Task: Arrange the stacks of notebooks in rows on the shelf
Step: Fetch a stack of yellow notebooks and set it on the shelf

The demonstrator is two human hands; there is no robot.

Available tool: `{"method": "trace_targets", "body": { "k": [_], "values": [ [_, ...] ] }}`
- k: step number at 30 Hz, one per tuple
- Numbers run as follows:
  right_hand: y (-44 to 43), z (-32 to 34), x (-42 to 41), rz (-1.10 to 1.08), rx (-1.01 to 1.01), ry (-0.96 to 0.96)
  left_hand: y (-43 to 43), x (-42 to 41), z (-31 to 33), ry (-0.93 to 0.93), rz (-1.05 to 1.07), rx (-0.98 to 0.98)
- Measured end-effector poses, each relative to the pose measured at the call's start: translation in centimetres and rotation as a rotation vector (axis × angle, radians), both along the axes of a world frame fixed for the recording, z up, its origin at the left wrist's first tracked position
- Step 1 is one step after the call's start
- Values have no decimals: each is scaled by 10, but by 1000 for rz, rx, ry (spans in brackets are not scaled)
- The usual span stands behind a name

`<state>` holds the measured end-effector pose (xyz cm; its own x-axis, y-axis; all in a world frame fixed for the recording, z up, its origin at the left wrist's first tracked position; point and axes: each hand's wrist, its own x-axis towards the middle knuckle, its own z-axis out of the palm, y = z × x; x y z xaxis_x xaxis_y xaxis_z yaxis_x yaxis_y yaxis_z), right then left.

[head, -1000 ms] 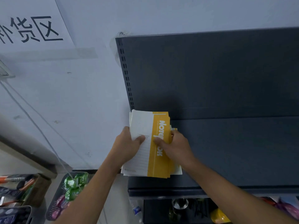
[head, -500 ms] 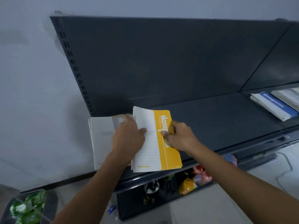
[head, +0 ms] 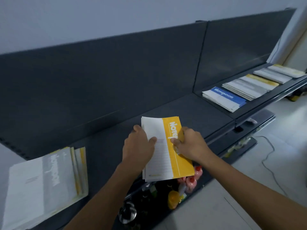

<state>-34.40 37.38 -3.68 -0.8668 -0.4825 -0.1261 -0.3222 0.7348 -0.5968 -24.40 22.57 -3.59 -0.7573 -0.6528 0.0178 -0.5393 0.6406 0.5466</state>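
We've got one notebook stack [head: 41, 185] lower left on the shelf [head: 108, 146], a second stack [head: 163, 146] at centre between left hand [head: 138, 150] and right hand [head: 191, 145], row of stacks [head: 249, 87] upper right.

The dark shelf [head: 191, 110] lies bare across the middle of the frame, from the grey-topped stack [head: 44, 185] at lower left to the blue-topped stack [head: 224, 98] at upper right. The back panel [head: 116, 72] closes it off behind. At its front edge, the yellow stack [head: 166, 146], gripped between the left hand [head: 139, 150] and the right hand [head: 191, 145], fills the near approach.
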Motion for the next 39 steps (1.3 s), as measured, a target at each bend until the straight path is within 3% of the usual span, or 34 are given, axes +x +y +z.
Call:
{"method": "trace_targets", "body": {
  "k": [13, 30, 39],
  "values": [
    [182, -16, -148, -306, -83, -60, 168, -184, 2, -40, -163, -33],
    [270, -13, -316, -560, 4, 13, 248, -395, -3, -54, -433, -11],
    [339, -9, -390, -643, -41, -62, 310, -488, -6, -50, -533, -42]
  ]
}}
